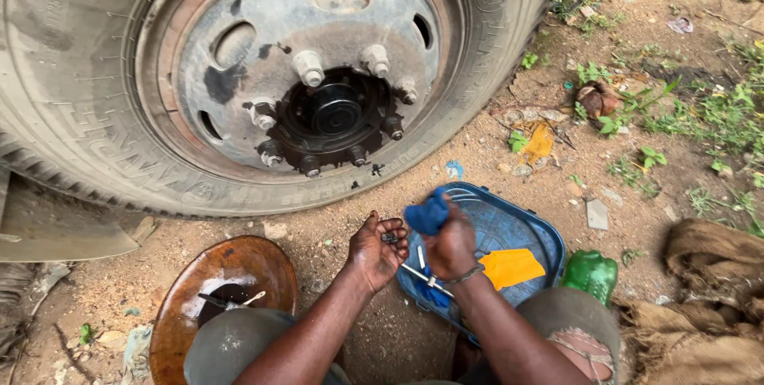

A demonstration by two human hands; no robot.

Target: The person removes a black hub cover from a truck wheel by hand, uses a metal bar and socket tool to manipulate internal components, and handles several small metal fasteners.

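Observation:
My left hand (374, 251) is cupped palm up around a small dark wheel nut (390, 236). Close beside it, my right hand (450, 243) grips a blue rag (426, 215), held almost against the nut. Both hands hover over the near left edge of a blue plastic tray (535, 230) lying on the dirt. In the tray lie a yellow cloth (510, 267) and a thin metal tool (415, 274). Ahead stands a big truck wheel (263, 75) whose grey hub (334, 110) shows several studs and nuts.
A rusty round pan (263, 270) with dark oil and a small tool sits at my left knee. A green plastic bottle (590, 275) lies right of the tray, with burlap sacking (712, 274) further right. Weeds, stones and litter dot the sandy ground.

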